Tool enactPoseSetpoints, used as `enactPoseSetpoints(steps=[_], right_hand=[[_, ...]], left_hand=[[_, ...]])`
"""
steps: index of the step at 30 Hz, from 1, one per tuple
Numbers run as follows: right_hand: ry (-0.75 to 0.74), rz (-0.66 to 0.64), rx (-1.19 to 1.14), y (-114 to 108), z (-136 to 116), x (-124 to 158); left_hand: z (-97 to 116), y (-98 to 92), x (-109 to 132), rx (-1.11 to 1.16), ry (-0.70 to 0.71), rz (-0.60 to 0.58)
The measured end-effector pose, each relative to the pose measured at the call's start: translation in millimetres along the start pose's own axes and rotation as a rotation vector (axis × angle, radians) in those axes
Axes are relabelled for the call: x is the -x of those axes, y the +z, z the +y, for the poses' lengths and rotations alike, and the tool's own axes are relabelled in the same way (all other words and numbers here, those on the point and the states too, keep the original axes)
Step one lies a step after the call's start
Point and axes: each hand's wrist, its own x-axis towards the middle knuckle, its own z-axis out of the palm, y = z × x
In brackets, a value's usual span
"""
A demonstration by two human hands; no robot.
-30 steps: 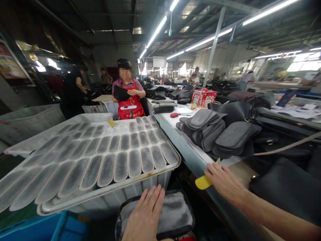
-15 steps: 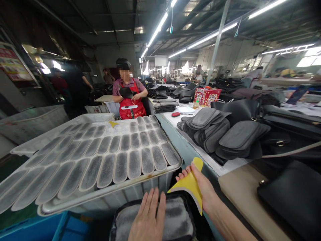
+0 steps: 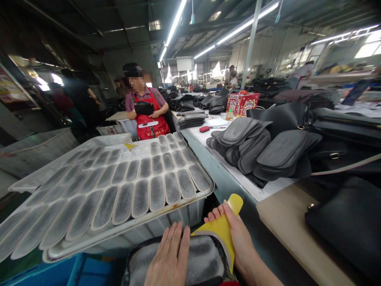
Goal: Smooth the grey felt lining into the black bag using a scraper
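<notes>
My left hand lies flat, fingers together, on a grey fuzzy panel with a black edge at the bottom centre. My right hand grips a yellow scraper-like card and holds it against the panel's upper right edge. Just above both hands stands a big tray covered with rows of oval grey pieces.
A long worktable runs along the right with stacks of grey panels and black bags. A person in a red apron stands at the far end holding a black piece. A red box sits farther back. Blue bin at lower left.
My right hand took the yellow card from the table edge and brought it left and down onto the grey panel. My left hand stayed flat on the panel.
</notes>
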Motion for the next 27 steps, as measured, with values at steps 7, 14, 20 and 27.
enactPoseSetpoints(steps=[7,14,20,27], right_hand=[[-0.053,0.04,-0.004,-11.7,0.7,21.8],[-0.041,-0.026,-0.006,-0.6,-26.8,11.3],[0.042,-0.07,0.044,4.1,-11.0,-3.7],[-0.093,0.012,-0.035,-18.8,5.1,15.2]], left_hand=[[5.5,-8.9,1.2,-0.049,-0.018,-0.022],[0.2,-9.4,-0.2,0.064,0.055,-0.06],[-0.3,-6.8,0.0,0.045,-0.019,-0.019],[-0.5,-11.7,-5.5,0.057,0.03,-0.103]])
